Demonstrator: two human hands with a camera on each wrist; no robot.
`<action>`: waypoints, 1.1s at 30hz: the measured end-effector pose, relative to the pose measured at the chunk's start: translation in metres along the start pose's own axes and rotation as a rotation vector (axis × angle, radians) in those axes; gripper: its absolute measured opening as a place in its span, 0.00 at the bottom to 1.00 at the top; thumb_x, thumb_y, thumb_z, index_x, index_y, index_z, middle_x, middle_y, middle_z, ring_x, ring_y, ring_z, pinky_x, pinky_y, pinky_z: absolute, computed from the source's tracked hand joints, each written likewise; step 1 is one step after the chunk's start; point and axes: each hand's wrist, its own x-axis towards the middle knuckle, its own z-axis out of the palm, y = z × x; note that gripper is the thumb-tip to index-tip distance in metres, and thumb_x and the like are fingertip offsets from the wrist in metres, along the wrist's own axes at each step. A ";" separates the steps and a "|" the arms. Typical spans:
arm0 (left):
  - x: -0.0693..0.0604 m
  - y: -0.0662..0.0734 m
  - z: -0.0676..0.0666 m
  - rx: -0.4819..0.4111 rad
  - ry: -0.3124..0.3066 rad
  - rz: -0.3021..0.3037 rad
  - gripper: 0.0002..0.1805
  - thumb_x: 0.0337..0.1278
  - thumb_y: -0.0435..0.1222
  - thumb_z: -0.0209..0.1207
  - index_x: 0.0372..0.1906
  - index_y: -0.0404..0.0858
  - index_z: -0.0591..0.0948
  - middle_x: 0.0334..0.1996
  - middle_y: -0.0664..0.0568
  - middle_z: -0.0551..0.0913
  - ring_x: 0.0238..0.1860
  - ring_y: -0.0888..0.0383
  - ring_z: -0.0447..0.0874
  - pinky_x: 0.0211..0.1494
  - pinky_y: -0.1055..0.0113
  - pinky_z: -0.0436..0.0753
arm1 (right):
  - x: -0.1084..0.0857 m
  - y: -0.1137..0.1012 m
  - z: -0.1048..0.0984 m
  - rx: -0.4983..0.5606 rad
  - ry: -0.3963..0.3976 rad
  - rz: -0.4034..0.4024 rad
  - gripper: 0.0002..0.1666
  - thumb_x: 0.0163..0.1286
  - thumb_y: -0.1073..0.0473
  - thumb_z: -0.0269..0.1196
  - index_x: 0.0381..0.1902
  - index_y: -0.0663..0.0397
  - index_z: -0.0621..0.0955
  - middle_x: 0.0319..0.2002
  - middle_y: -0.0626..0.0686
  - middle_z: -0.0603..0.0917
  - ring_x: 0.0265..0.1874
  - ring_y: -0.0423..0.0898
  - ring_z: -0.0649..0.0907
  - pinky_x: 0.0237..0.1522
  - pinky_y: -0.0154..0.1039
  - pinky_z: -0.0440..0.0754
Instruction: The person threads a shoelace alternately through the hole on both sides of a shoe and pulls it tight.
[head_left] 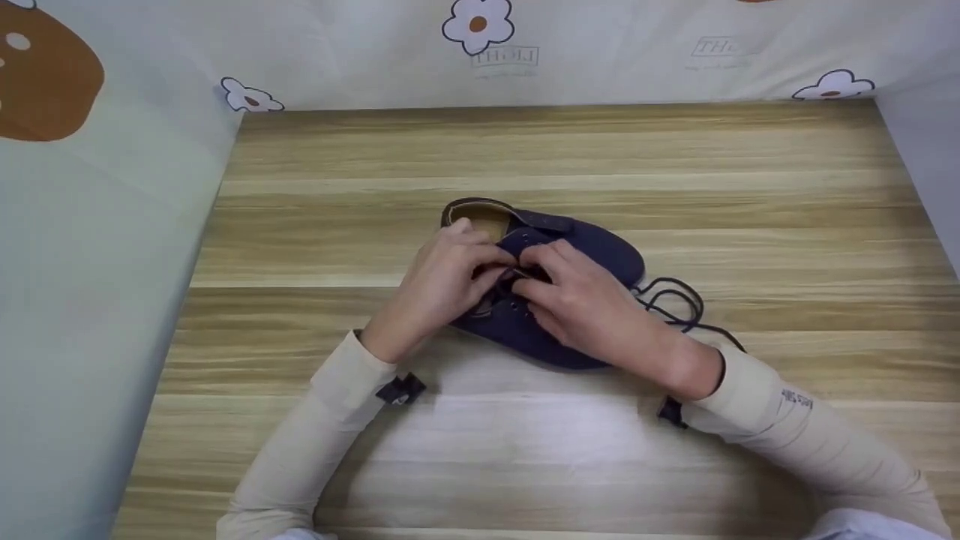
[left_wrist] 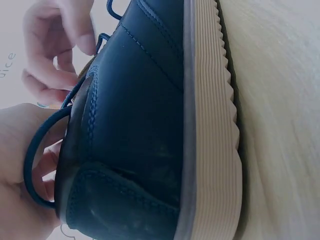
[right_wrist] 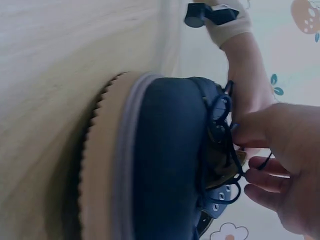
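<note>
A dark blue shoe [head_left: 607,251] lies on its sole, toe to the right, its thick pale sole [left_wrist: 212,125] showing in the left wrist view. Over its opening the left hand [head_left: 442,277] has thumb and forefinger pinched together at the dark shoelace. Close beside it, the right hand [head_left: 592,307] reaches across the eyelets, fingertips curled in on the lace. In the right wrist view the lace [right_wrist: 233,150] runs to the right hand's [right_wrist: 300,165] fingertips. Loose lace [head_left: 679,281] loops beyond the toe. The fingers partly hide the tongue and eyelets.
The shoe stands on a wood-grain table [head_left: 337,165]. A pale sheet with flower prints [head_left: 360,52] borders the back and sides. Dark straps with small devices [head_left: 401,390] sit at both sleeve cuffs.
</note>
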 end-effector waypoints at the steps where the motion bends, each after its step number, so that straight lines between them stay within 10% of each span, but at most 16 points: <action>1: 0.000 0.000 0.000 -0.001 0.001 -0.001 0.06 0.60 0.38 0.65 0.40 0.44 0.90 0.35 0.54 0.88 0.33 0.54 0.72 0.37 0.62 0.74 | 0.000 0.000 0.000 -0.040 -0.005 0.006 0.07 0.65 0.63 0.64 0.41 0.55 0.85 0.50 0.56 0.80 0.47 0.53 0.78 0.51 0.44 0.80; 8: 0.000 -0.001 0.002 -0.005 0.003 0.009 0.06 0.60 0.37 0.65 0.39 0.43 0.90 0.35 0.53 0.89 0.33 0.54 0.73 0.38 0.62 0.74 | -0.001 -0.003 0.007 -0.258 0.025 0.003 0.05 0.65 0.65 0.63 0.35 0.55 0.86 0.48 0.55 0.80 0.43 0.52 0.78 0.45 0.45 0.81; 16: -0.001 -0.006 0.000 -0.073 -0.020 0.010 0.06 0.59 0.37 0.65 0.40 0.45 0.90 0.33 0.54 0.88 0.34 0.54 0.74 0.39 0.63 0.75 | 0.011 -0.019 0.008 0.017 0.282 -0.106 0.04 0.68 0.63 0.63 0.37 0.56 0.85 0.44 0.56 0.84 0.37 0.51 0.81 0.35 0.42 0.80; 25: -0.002 -0.007 -0.003 -0.112 -0.059 -0.030 0.09 0.56 0.35 0.65 0.42 0.46 0.90 0.32 0.56 0.86 0.35 0.58 0.71 0.40 0.67 0.73 | 0.033 -0.035 -0.004 0.271 0.330 -0.142 0.06 0.67 0.65 0.65 0.41 0.56 0.84 0.40 0.51 0.88 0.42 0.45 0.87 0.49 0.36 0.84; 33: -0.002 -0.015 -0.015 -0.108 -0.025 -0.087 0.10 0.53 0.28 0.64 0.39 0.41 0.89 0.32 0.52 0.84 0.39 0.54 0.74 0.44 0.63 0.76 | 0.035 -0.018 -0.011 0.320 0.041 0.002 0.15 0.72 0.70 0.54 0.52 0.57 0.81 0.51 0.52 0.86 0.54 0.47 0.83 0.60 0.39 0.79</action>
